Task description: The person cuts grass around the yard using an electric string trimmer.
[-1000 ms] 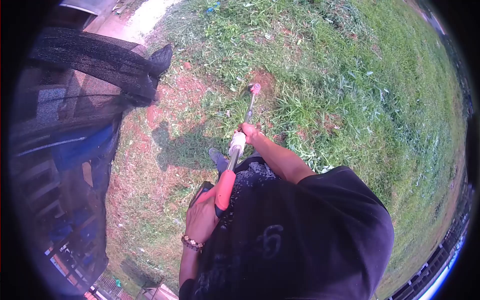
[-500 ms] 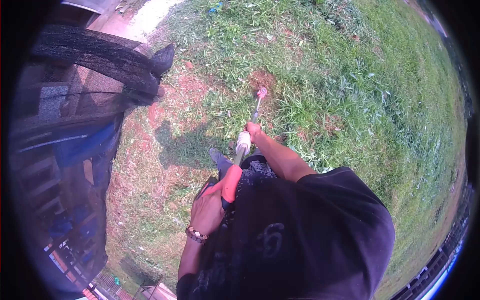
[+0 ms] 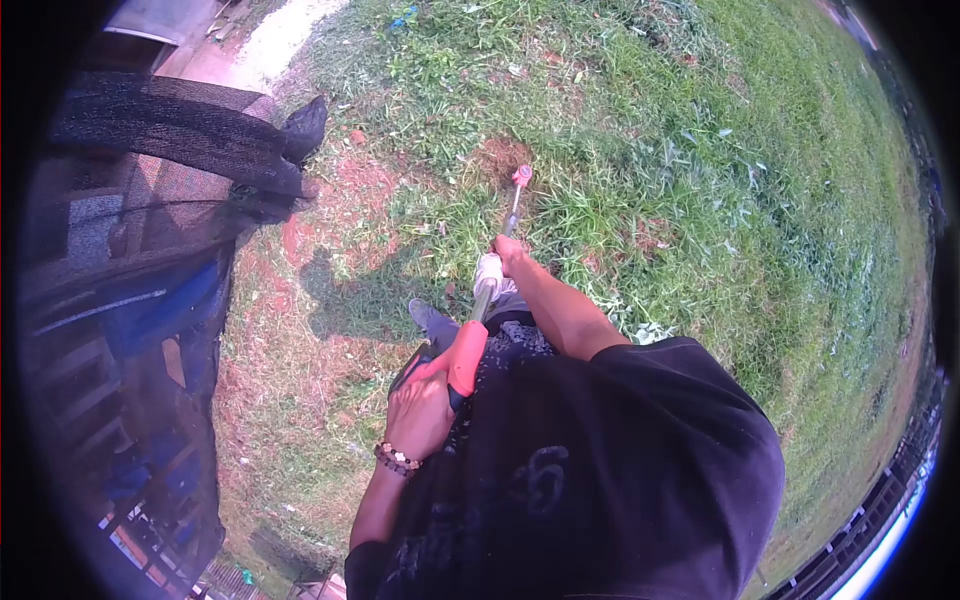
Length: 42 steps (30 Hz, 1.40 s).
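A cordless grass trimmer (image 3: 466, 352) with a red-orange rear housing runs up the view along a grey shaft. My left hand (image 3: 418, 408), with a beaded bracelet at the wrist, is closed round its rear handle beside my body. Further forward, my right hand (image 3: 510, 250) is wrapped about the shaft, its fingers partly hidden. At the far end, the pinkish-red trimmer head (image 3: 522, 176) is low over the grass, beside a bare brown patch (image 3: 500, 158). Whether the head touches the ground, I cannot tell.
Dark shade netting (image 3: 170, 130) hangs over a structure along the left side. Grass (image 3: 780, 230) spreads ahead and to the right, with reddish soil (image 3: 350, 190) near the netting. My shoe (image 3: 432, 318) is left of the shaft. A pale path (image 3: 280, 45) lies at the upper left.
The view has shifted slightly, so the netting sits further left and lower. The trimmer head has moved a little away from the brown patch, to its right. Both hands keep their grip.
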Tool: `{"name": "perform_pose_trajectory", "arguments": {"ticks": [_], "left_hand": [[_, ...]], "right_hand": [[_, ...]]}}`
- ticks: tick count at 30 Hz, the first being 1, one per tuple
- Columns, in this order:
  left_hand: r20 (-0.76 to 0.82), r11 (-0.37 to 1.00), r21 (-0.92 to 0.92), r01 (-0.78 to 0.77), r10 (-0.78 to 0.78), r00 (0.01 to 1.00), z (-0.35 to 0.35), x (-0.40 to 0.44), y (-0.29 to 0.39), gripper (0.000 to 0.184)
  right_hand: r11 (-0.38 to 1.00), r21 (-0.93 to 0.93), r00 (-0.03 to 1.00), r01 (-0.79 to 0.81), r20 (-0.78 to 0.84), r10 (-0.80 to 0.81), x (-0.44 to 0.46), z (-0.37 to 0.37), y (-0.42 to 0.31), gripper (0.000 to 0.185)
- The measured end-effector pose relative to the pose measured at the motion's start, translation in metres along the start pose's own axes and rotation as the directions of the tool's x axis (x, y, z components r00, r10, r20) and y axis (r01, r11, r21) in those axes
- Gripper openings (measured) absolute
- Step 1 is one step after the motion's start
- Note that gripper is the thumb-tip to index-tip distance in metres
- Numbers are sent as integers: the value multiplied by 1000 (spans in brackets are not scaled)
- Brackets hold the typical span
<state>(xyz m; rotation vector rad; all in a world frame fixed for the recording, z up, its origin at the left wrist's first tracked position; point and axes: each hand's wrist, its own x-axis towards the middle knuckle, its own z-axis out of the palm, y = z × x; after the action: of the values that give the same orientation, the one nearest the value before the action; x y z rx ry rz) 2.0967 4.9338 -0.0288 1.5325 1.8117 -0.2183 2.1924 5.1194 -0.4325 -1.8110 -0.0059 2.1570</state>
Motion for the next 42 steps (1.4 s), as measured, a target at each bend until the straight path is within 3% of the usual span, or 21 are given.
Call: {"name": "perform_pose_trajectory", "arguments": {"ticks": [2, 6, 9, 12, 16, 19, 21, 22, 25, 29, 30, 34, 37, 38, 41, 42], "left_hand": [[-1, 999, 8, 35, -35, 999, -2, -4, 5, 27], [8, 994, -1, 107, -107, 994, -2, -5, 10, 29], [14, 990, -17, 142, -142, 990, 0, -8, 8, 29], [-1, 988, -6, 157, -157, 988, -1, -10, 10, 30], [-19, 993, 28, 113, -113, 993, -6, -12, 13, 29], [-26, 995, 36, 94, -93, 995, -14, -16, 4, 28], [23, 994, -3, 108, -108, 994, -31, -18, 0, 30], [66, 989, -35, 146, -144, 987, -42, -14, 5, 30], [112, 990, -95, 100, -89, 990, -50, 8, 6, 30], [73, 997, -59, -45, 49, 996, -29, 39, 4, 32], [70, 986, -57, -156, 160, 985, -35, 47, 1, 33], [-14, 953, -170, -249, 251, 968, -65, 73, -5, 38], [145, 959, -34, -282, 284, 948, -85, 102, -30, 40], [199, 963, -19, -270, 269, 943, -94, 113, -35, 40], [178, 948, -48, -314, 318, 931, -120, 148, -50, 39], [147, 941, -66, -332, 339, 929, -133, 158, -49, 40]], "right_hand": [[993, 85, 996, -77, 43, 74, 2, 15, 5, 10], [993, 54, 991, -105, 90, 99, 0, 40, 2, 6], [999, -19, 998, -42, 39, 43, -1, 49, 6, 8], [1000, -4, 989, -30, 145, 30, 7, 46, 8, 11], [999, -5, 991, -37, 130, 38, 10, 42, 11, 16], [1000, 2, 1000, -10, -6, 10, -12, 36, 14, 16], [957, -282, 996, 65, 83, -43, -23, 22, 10, 17], [955, -290, 997, 65, 67, -47, -20, 17, 9, 17], [997, -73, 998, 6, -55, -10, 14, -11, -4, 18], [985, 165, 998, 42, -55, -33, 42, -55, -37, 19], [975, 216, 998, 58, -42, -50, 44, -60, -43, 19], [974, 158, 964, 162, -237, -122, 8, -42, -86, 20], [968, 130, 960, 213, -210, -183, 3, -40, -99, 6], [939, 295, 963, 176, -250, -102, 1, -40, -104, 7], [886, 420, 920, 198, -391, -21, 0, -37, -119, 6], [935, 290, 910, 204, -408, -72, -3, -39, -127, 5]]}}
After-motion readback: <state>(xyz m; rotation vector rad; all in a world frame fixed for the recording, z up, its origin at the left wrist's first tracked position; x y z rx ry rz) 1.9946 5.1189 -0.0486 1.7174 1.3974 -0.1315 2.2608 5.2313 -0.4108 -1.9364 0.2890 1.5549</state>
